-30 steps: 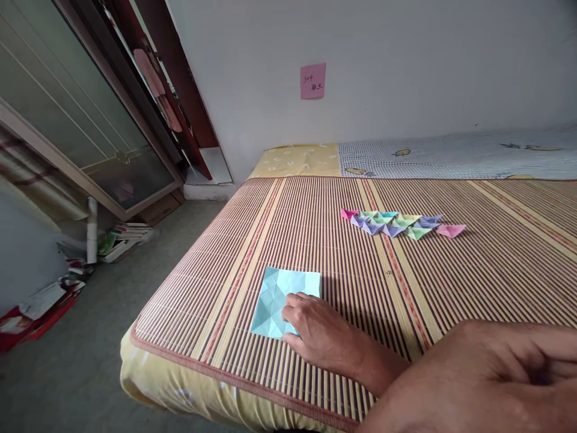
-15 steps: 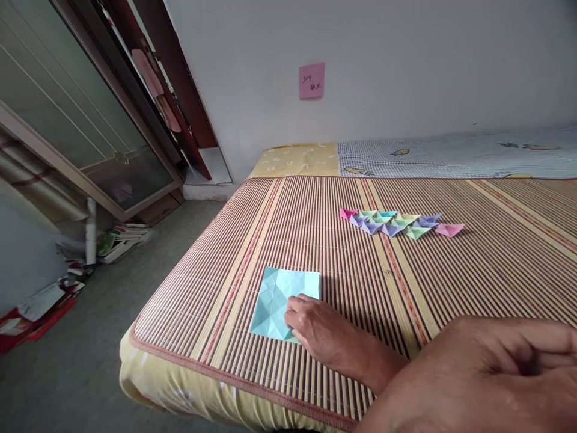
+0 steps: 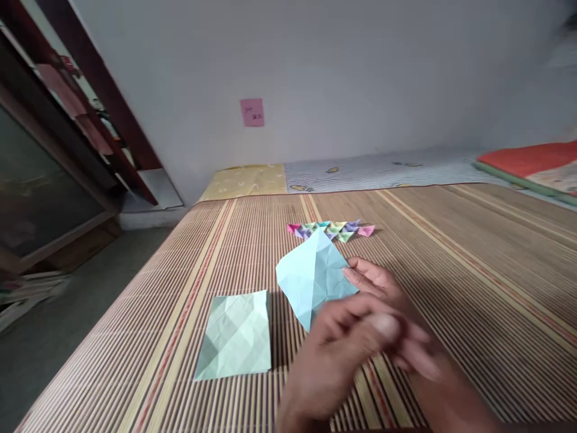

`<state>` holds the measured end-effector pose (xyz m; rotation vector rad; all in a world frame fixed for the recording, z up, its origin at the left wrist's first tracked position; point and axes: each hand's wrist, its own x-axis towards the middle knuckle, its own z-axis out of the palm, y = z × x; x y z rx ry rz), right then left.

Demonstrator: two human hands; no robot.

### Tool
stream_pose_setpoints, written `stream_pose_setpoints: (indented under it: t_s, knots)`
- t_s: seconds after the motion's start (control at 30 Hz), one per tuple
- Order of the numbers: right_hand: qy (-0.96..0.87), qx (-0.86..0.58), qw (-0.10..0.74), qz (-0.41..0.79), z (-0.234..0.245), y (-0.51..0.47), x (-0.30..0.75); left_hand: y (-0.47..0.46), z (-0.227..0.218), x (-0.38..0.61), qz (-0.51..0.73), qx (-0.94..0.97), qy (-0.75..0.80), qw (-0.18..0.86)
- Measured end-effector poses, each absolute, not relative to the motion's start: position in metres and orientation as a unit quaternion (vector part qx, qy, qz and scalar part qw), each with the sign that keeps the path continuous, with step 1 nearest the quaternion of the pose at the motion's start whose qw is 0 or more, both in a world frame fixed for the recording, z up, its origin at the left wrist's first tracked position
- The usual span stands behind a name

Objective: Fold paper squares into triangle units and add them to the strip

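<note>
My right hand (image 3: 376, 278) pinches the right edge of a light blue square sheet of origami paper (image 3: 300, 270), covered in creases. The sheet is raised above the mat, corner upward, a fold line down its middle. In front of it is my left hand (image 3: 347, 349), blurred by motion, its fingers loosely bent and apart, with nothing seen in them. It hides the sheet's lower right part. A pale green creased sheet (image 3: 238, 334) lies flat on the mat to the left. Behind the blue sheet stand small folded paper pieces (image 3: 345, 236) in several colours, partly covered.
A striped bamboo mat (image 3: 189, 264) covers the bed. Patterned cloth (image 3: 252, 180) runs along the wall side. A folded red and green cloth (image 3: 532, 159) lies at the far right. One pink note (image 3: 252, 112) is stuck on the wall. Floor (image 3: 139, 252) shows at left.
My right hand has lifted the blue sheet off the mat and brought it rightward, uncovering the pale green sheet. My left hand has moved in front of it. The view has turned right.
</note>
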<state>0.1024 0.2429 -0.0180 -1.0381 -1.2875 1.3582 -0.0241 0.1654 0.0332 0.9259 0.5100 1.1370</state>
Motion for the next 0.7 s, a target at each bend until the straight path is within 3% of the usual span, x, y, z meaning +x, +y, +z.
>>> stream_pose_setpoints:
  t_s: [0.13,0.2,0.3,0.47,0.7]
  knots:
    - [-0.407,-0.368,0.583,0.6,-0.031,0.241,0.125,0.186,0.014,-0.058,0.74,0.233,0.294,0.558]
    - [-0.386,-0.348,0.602,0.605,-0.035,0.245,0.13,0.197,0.001,-0.071,0.78,0.159,0.346,0.496]
    - [-0.365,-0.321,0.612,0.623,-0.036,0.249,0.131,0.207,-0.013,-0.076,0.712,0.164,0.453,0.511]
    - [-0.367,-0.28,0.598,0.655,-0.034,0.25,0.132,0.208,-0.019,-0.058,0.631,0.217,0.39,0.635]
    - [-0.477,-0.321,0.546,0.609,-0.023,0.247,0.147,0.205,-0.019,-0.041,0.666,0.234,0.374,0.602]
